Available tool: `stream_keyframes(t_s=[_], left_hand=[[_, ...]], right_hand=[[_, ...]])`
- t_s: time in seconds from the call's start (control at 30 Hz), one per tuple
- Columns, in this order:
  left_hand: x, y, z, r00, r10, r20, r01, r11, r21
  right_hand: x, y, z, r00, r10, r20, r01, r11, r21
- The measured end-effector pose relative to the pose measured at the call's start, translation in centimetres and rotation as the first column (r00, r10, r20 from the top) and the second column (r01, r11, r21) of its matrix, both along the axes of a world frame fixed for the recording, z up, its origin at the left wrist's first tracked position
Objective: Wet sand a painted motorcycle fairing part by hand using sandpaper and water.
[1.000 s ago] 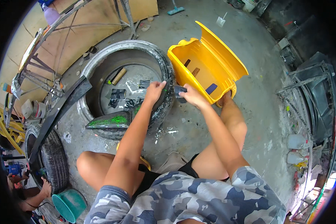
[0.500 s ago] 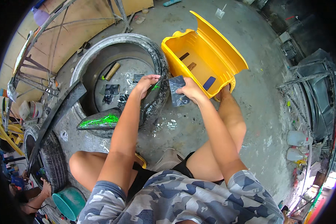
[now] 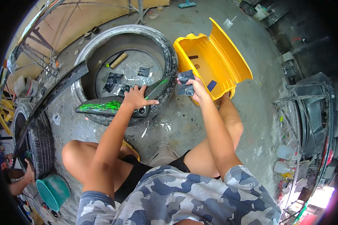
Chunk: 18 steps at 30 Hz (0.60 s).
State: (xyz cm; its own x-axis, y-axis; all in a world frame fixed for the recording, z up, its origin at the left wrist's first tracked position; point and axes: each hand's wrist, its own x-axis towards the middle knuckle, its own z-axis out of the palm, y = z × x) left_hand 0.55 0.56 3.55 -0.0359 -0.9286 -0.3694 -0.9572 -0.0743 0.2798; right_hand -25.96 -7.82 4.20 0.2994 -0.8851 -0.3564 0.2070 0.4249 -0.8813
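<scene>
A glossy black curved plastic panel (image 3: 152, 93) with bright green patches lies across the near side of a large tyre (image 3: 169, 56) laid flat. My left hand (image 3: 135, 99) rests on the middle of this panel, fingers spread, near a round hole in its lower edge. To the right, beside the tyre's rim, my right hand (image 3: 199, 90) grips a bent dark grey sheet of sandpaper (image 3: 186, 77), thumb and fingers closed on it. More dark sheet pieces (image 3: 113, 81) lie inside the tyre ring with a tan cylindrical block (image 3: 118, 60).
An open yellow bin (image 3: 206, 52) with a few dark blocks inside stands against the tyre's right side. A long black strip (image 3: 52, 98) leans over the tyres at left. A green bucket (image 3: 53, 192) and another person's foot (image 3: 29, 171) are at lower left. Racks and jugs (image 3: 285, 152) line the right.
My left hand has moved left and nearer to me along the panel, and its fingers have spread. The sandpaper in my right hand, flat before, is now bent. My view has shifted slightly.
</scene>
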Motion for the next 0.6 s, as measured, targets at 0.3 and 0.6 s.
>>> stream_keyframes(t_s=[0.3,0.6], left_hand=[[-0.4,0.8,0.1,0.992,0.114,-0.056,-0.122,0.977,-0.173],[-0.3,1.0,0.2,0.991,0.121,-0.064,-0.129,0.983,-0.134]], right_hand=[[2.3,-2.5,1.2,0.453,-0.310,-0.836,-0.268,0.847,-0.460],[6.7,4.4,-1.8,0.121,-0.705,-0.699,-0.951,0.120,-0.285]])
